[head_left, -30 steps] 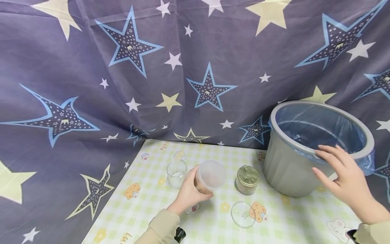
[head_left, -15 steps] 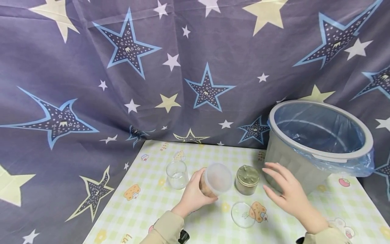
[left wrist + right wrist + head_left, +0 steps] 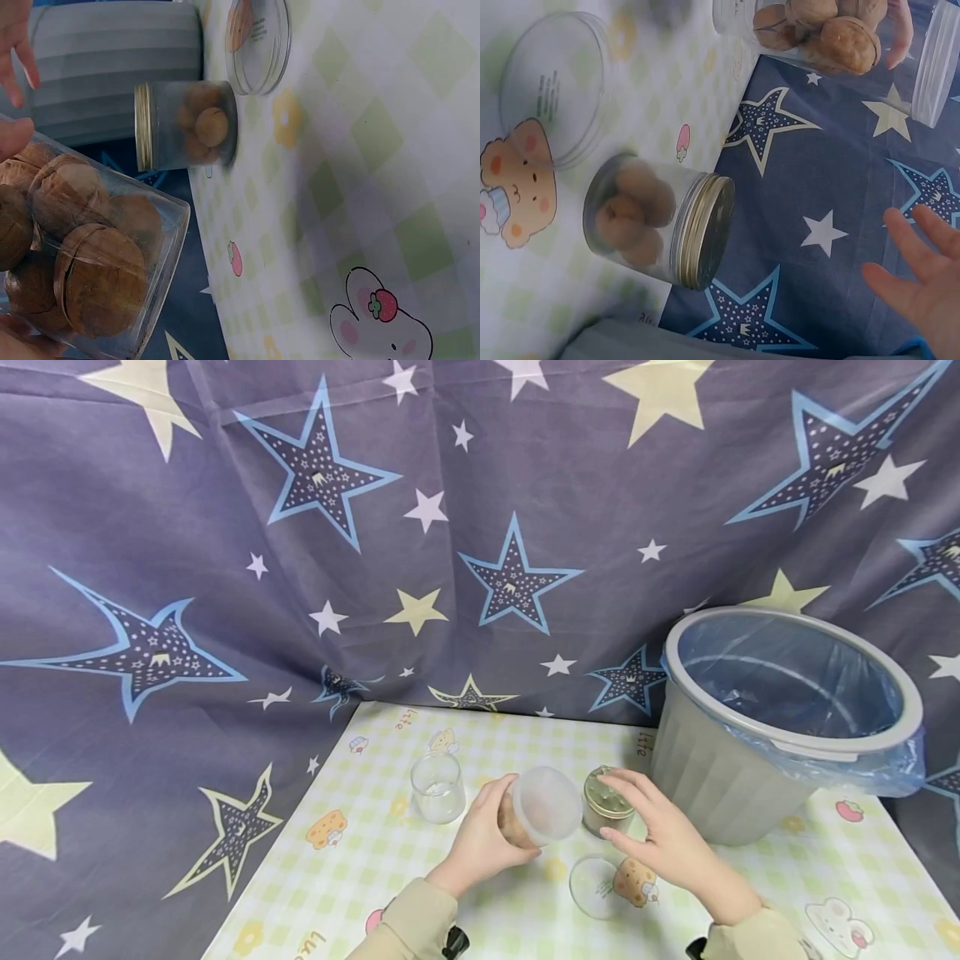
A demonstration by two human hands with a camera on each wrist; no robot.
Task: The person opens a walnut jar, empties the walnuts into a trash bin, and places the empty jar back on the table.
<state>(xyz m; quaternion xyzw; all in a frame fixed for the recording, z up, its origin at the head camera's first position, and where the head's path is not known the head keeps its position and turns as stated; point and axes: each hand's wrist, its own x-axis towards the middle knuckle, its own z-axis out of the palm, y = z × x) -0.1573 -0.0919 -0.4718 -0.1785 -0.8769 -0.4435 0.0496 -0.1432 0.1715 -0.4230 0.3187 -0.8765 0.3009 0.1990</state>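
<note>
Walnut jar in hand, "life" tablecloth

At lower centre, the left hand grips a tilted container with a whitish lid; to its right, the right hand overlaps a gold-lidded jar. A clear cup stands left, a clear disc lies below, a blue-lined grey bin stands at right, a starry curtain behind
</note>
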